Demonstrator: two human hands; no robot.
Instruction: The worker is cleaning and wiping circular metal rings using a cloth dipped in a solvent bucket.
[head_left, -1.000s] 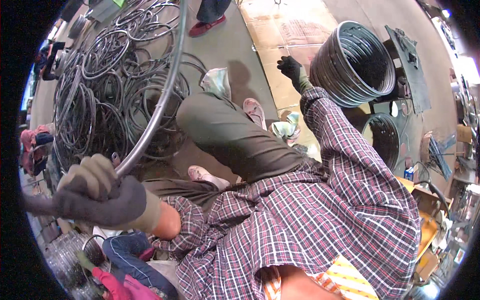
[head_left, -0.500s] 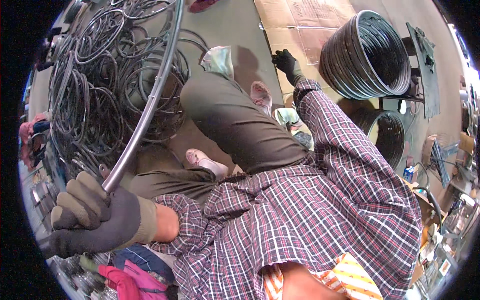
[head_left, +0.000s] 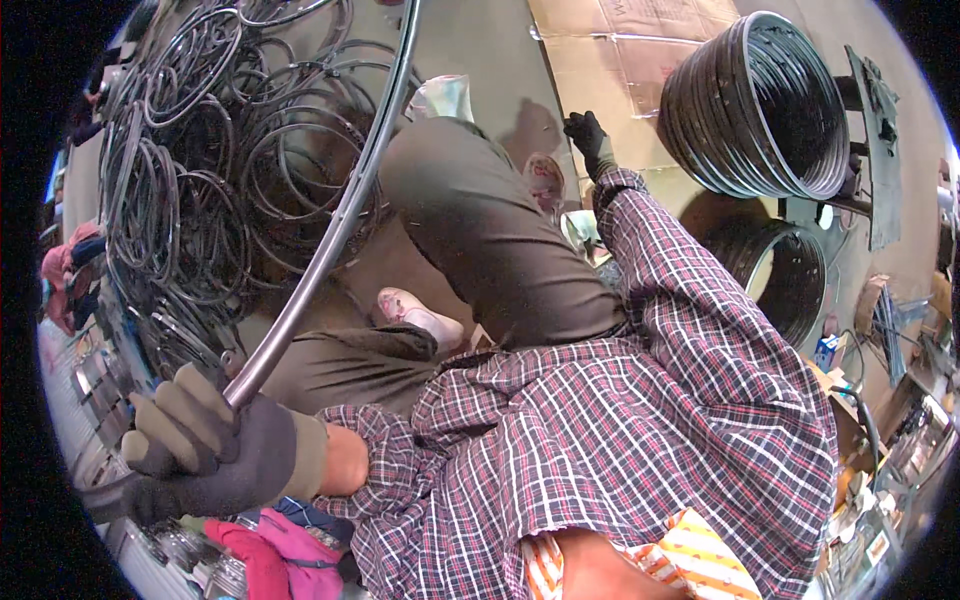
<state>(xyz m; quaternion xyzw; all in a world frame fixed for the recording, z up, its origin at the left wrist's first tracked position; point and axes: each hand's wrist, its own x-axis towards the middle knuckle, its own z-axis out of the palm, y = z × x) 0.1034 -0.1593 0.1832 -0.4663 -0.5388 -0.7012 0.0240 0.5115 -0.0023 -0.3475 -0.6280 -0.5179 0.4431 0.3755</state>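
Note:
A grey metal wheel rim [head_left: 345,210] curves from my left hand [head_left: 225,450] up past the top edge of the view. That hand, in a dark glove with olive fingers, is closed around the rim's lower part. Only an arc of the rim shows. My right hand [head_left: 588,140], in a dark glove, hangs out ahead beside the flat cardboard [head_left: 610,75]. Its fingers are curled in, and nothing shows in them. To its right, a row of nested metal rims [head_left: 700,125] rests on its side on a dark stand.
A large heap of loose rims [head_left: 185,190] covers the floor at left. Another rim stack [head_left: 765,270] lies below the first at right. A dark upright plate [head_left: 880,150] stands beyond the stacks. Pink cloth [head_left: 290,555] and stacked metal parts sit at lower left.
My left hand and the rim have shifted a little to the right. My right hand has moved slightly right and down, and the surroundings have shifted slightly in view.

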